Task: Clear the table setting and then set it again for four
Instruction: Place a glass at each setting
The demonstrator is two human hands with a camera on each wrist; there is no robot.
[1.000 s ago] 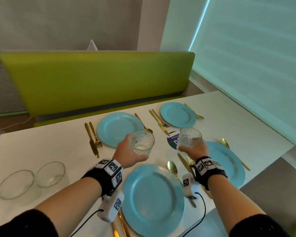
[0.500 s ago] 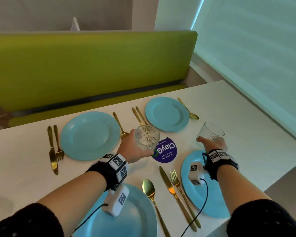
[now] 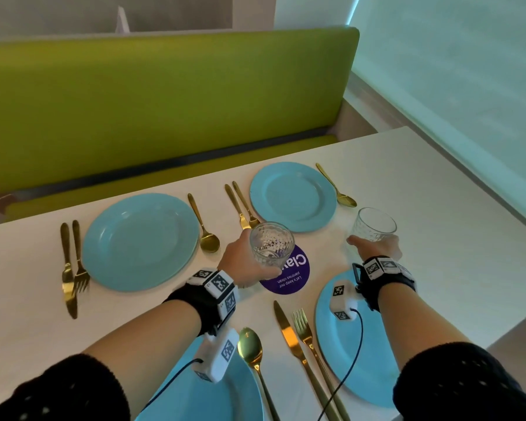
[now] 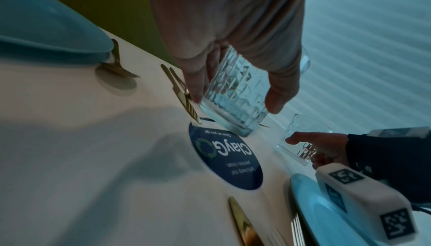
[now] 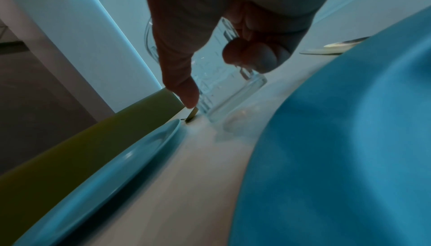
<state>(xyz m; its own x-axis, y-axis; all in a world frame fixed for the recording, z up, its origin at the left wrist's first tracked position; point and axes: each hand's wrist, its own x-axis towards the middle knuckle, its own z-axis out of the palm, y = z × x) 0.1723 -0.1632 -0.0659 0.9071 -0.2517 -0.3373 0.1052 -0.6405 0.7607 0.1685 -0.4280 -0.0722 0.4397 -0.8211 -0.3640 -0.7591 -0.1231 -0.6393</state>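
Left hand (image 3: 246, 260) grips one glass (image 3: 271, 250), right hand (image 3: 377, 247) grips another glass (image 3: 373, 225). Plates, cutlery already laid on bench (image 3: 438, 208); resetting looks near done, glasses unplaced.

We are seeing clear, diamond-cut glasses (image 3: 271, 246) in both hands, sky-blue plates (image 3: 140, 241) all around them, gold cutlery (image 3: 298, 347) gleaming between the wrists, a purple round sticker (image 3: 289, 276) with white lettering under the left hand, and a lime-green bench (image 3: 164, 98) glowing beyond the white table (image 3: 22, 299).
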